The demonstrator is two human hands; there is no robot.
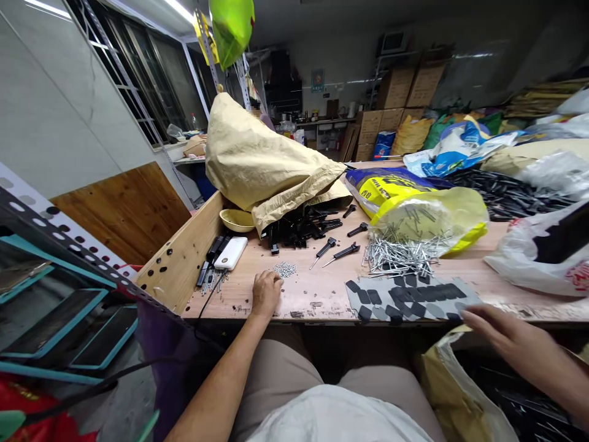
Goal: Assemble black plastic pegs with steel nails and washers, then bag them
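My left hand rests on the table with its fingers bent down and drawn together, beside a small pile of tiny metal pieces. Whatever lies under those fingertips is hidden. Over the table's front edge at the right, my right hand has its fingers stretched out, close to the corner of a grey sheet bearing several black pads; nothing shows in it. Two black plastic parts with metal shafts lie ahead. Behind the sheet is a heap of metal rods spilling from a yellow bag.
A large beige sack spills black plastic parts. Left stand a yellow bowl, a white power bank with a cable, and a wooden side board. An open sack with black parts sits below my right hand.
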